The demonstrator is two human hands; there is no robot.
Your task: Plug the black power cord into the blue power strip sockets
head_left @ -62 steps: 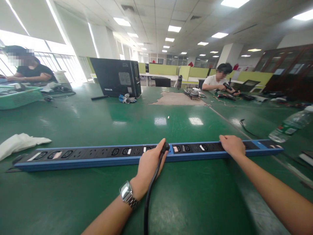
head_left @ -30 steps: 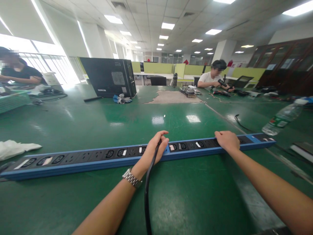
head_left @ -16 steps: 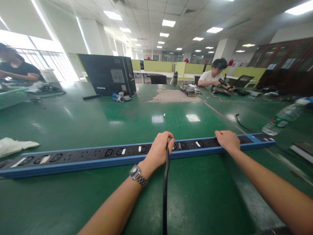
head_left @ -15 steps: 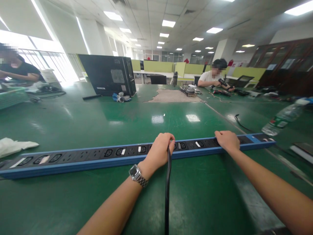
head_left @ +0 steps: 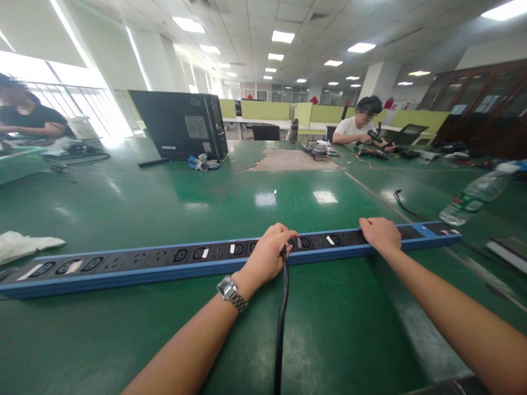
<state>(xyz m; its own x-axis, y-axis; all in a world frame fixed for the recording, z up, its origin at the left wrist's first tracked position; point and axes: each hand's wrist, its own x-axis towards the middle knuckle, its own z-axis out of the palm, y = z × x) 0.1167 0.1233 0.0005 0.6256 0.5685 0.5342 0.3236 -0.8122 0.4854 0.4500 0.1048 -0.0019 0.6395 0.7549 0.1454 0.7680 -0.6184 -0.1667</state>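
A long blue-and-black power strip (head_left: 140,274) lies across the table in front of me, its top lined with several sockets and a few white labels. My left hand (head_left: 269,252), with a watch on its wrist, is closed around the end of a black power cord (head_left: 280,323) over the middle of the strip. The plug itself is hidden by my fingers, so I cannot tell how far it sits in a socket. Toward the strip's right end, my right hand (head_left: 381,233) is closed over its edge, fingertips hidden behind the hand.
A plastic bottle (head_left: 473,197) lies tilted at the right, near a loose black cable (head_left: 405,206). Further back stand a black computer case (head_left: 181,126) and crumpled gloves (head_left: 203,163). White tissue (head_left: 24,247) lies at left. Two people sit across the green table (head_left: 206,192).
The fingers of my left hand have shifted slightly at the cord's end, thumb now stretched further right. My right hand keeps its grip on the strip.
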